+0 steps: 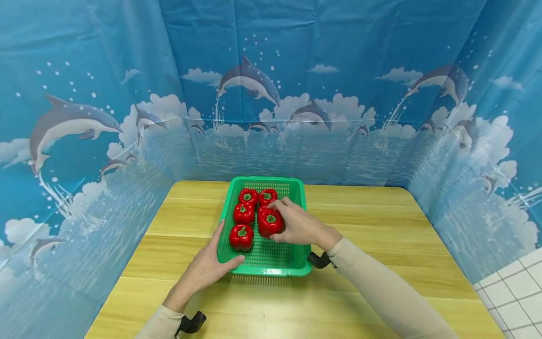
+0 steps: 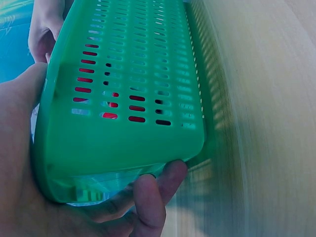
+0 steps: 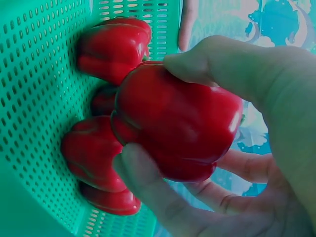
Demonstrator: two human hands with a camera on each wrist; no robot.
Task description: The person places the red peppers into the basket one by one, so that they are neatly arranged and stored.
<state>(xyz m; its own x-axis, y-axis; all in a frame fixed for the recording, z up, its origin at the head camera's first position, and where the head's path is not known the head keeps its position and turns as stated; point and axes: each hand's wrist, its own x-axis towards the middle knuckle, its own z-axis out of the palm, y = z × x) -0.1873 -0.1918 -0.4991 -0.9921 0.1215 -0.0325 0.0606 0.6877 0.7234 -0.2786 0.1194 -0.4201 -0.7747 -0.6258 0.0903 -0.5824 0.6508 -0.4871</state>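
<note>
A red bell pepper (image 1: 270, 225) with a green stem is in my right hand (image 1: 301, 226), above the right half of a green plastic basket (image 1: 275, 271). In the right wrist view, thumb and fingers (image 3: 143, 168) curl round that bell pepper (image 3: 182, 118). My left hand (image 1: 207, 263) grips the basket's near left corner. Its thumb lies over the rim and its fingers (image 2: 150, 202) bend round the outer wall (image 2: 118, 143). Several more peppers stand inside: a column along the left, with the nearest pepper (image 1: 241, 237) by my left thumb, and another pepper (image 1: 267, 197) at the back right.
The basket stands on a light wooden table (image 1: 364, 226), near its far edge. Behind and to both sides hangs a blue curtain (image 1: 355, 84) printed with dolphins and clouds. White tiles (image 1: 518, 287) show at the lower right.
</note>
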